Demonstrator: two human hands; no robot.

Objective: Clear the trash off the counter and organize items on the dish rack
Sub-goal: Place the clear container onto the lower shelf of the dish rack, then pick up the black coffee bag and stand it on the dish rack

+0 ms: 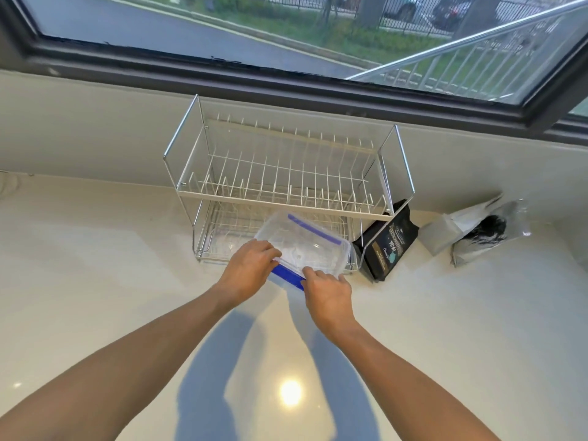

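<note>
I am standing over a pale counter point(95, 281) that is running under a wide window point(286, 33). A two-tier wire rack point(280, 173) is sitting against the back wall, both tiers bare except for what I am holding. To its right a grey bag point(477, 230) is lying crumpled on the counter, well apart from the rack, and a black pouch point(386, 241) is leaning just beside the rack's right end. I am holding a clear tub point(302, 243) with blue clips, tilted, its far end reaching in over the front of the lower tier and its near end sticking out over the counter. My left hand point(248, 268) is gripping the tub's near left corner, fingers curled over the lid. My right hand point(329, 292) is pinching the near blue clip, fingertips on the lid's edge.
</note>
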